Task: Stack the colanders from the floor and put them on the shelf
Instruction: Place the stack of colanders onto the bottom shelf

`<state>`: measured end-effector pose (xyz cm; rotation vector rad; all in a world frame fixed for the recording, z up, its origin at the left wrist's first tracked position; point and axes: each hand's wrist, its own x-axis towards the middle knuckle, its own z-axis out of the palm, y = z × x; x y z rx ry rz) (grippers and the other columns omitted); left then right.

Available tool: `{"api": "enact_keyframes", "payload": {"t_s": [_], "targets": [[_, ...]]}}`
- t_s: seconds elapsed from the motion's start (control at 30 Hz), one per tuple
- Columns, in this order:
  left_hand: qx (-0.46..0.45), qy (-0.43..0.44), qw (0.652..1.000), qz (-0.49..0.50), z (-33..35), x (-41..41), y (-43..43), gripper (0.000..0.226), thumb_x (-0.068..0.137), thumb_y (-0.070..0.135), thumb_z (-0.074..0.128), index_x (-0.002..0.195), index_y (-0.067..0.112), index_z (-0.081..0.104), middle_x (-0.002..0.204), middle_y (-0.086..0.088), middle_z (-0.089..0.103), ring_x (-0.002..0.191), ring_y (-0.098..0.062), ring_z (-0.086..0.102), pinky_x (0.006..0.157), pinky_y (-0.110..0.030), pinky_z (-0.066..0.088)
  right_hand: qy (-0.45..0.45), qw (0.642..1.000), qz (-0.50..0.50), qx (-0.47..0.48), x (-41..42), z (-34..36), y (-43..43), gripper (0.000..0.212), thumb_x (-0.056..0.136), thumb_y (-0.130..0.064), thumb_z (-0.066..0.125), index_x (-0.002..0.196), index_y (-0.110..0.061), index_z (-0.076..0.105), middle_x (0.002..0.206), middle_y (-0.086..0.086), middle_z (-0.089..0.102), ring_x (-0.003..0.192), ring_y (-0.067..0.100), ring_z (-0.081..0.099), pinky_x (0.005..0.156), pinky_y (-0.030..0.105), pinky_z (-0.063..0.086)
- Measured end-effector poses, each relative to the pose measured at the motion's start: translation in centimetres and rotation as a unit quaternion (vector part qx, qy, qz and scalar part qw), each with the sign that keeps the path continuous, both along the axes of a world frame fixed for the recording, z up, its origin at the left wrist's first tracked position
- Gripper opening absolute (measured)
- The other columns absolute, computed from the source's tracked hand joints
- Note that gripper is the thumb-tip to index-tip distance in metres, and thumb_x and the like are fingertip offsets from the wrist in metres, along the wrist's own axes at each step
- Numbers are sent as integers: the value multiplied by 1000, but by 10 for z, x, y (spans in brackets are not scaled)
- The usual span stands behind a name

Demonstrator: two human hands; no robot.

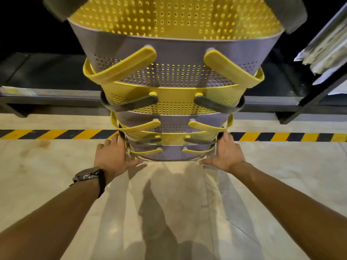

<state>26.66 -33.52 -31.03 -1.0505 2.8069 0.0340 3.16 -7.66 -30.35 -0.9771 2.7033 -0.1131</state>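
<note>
A tall stack of nested colanders (172,102), alternating grey and yellow with folding handles, rises from the floor toward the camera. Its top yellow-lined colander (174,17) fills the upper frame. My left hand (114,156), with a dark wristwatch, presses flat against the left side of the lowest colanders. My right hand (228,153) presses against the right side at the same height. Both hands clasp the base of the stack (169,152) between them, fingers spread along the sides.
A dark metal shelf (56,98) runs low across the back, behind the stack. A yellow-and-black hazard stripe (56,134) crosses the pale floor (169,203). At the right a shelf upright (319,87) holds wrapped packages (323,51).
</note>
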Motion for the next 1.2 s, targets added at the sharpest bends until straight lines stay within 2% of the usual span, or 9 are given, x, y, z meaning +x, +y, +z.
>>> {"api": "enact_keyframes", "payload": {"t_s": [0.2, 0.37, 0.6, 0.67, 0.77, 0.83, 0.97, 1.07, 1.2], "targets": [[60, 56, 996, 26, 1, -13, 4, 117, 49, 97, 37, 139, 23, 49, 129, -11, 52, 105, -33, 63, 83, -46, 52, -91, 988, -60, -108, -5, -6, -3, 142, 39, -71, 83, 151, -25, 11, 153, -1, 31, 139, 25, 35, 102, 53, 46], [132, 125, 982, 43, -8, -18, 5, 105, 56, 86, 63, 142, 29, 43, 139, -5, 51, 112, -31, 61, 84, -47, 55, -167, 965, -97, -176, 0, -15, -11, 128, 32, -71, 85, 142, -33, 32, 139, -7, 52, 128, 17, 52, 101, 43, 50], [172, 151, 970, 88, -11, -21, 15, 87, 54, 83, 61, 117, 23, 61, 101, -3, 70, 74, -19, 56, 58, -28, 42, -219, 925, -83, -299, 7, -24, -14, 112, 44, -48, 95, 140, -26, 40, 134, -9, 58, 123, 10, 55, 101, 33, 50], [205, 195, 956, 82, -16, -20, 14, 83, 57, 78, 70, 121, 27, 61, 106, 4, 70, 84, -17, 62, 65, -27, 46, -248, 906, -96, -330, 10, -27, -15, 112, 46, -40, 97, 141, -26, 38, 132, -11, 59, 121, 10, 57, 96, 26, 51], [405, 322, 852, 79, -29, -22, 12, 77, 71, 34, 88, 138, 20, 50, 127, 3, 65, 105, -1, 65, 75, -17, 54, -310, 862, -127, -381, 15, -30, -15, 114, 49, -33, 97, 143, -25, 35, 132, -7, 60, 121, 16, 59, 93, 37, 56], [550, 366, 744, 102, -38, -21, 10, 83, 75, 12, 86, 144, 15, 42, 136, -9, 60, 119, -20, 62, 82, -35, 59, -329, 840, -135, -409, 16, -31, -16, 109, 51, -40, 95, 142, -22, 39, 130, -3, 63, 118, 19, 63, 91, 49, 57], [678, 422, 565, 208, -40, -29, 7, 102, 61, 48, 92, 144, 12, 43, 139, -15, 56, 123, -42, 56, 96, -66, 46, -347, 817, -137, -439, 17, -32, -17, 109, 49, -45, 95, 140, -15, 43, 127, 4, 66, 115, 24, 65, 88, 53, 57], [736, 482, 419, 224, -38, -29, 11, 58, 94, 37, 65, 145, 16, 46, 144, -19, 51, 123, -53, 51, 89, -70, 46, -337, 822, -133, -441, 16, -37, -18, 99, 56, -31, 96, 139, -17, 45, 126, 2, 67, 112, 22, 67, 83, 52, 59], [752, 499, 380, 203, -42, -31, 13, 46, 104, 35, 46, 144, 13, 49, 145, -21, 49, 125, -54, 49, 89, -69, 46, -340, 819, -133, -442, 13, -46, -20, 91, 61, -19, 95, 138, -15, 47, 126, 3, 67, 110, 24, 68, 78, 51, 60]]}}
